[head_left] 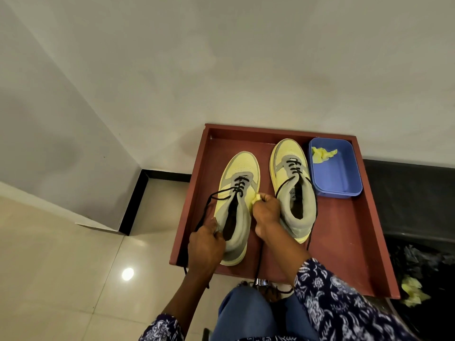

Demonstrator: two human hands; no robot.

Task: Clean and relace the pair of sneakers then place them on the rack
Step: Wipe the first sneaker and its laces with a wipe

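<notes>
Left sneaker (237,207) on red tray (349,242), beside its mate (293,190) | left hand (205,244) grips collar; right hand (264,215) pinches yellow cloth (257,198) at the side | upper judged soft, light; hold collar, loose black lace (209,205) may snag.

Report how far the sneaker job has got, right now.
Done, apparently: both sneakers carry black laces through the lower eyelets, and the right sneaker stands untouched beside the blue tub.

In hand: the left hand grips the left sneaker at its collar while the right hand pinches a small yellow cloth piece against its side.

Left: lace ends hang loose and untied; no rack placement visible yet.
</notes>
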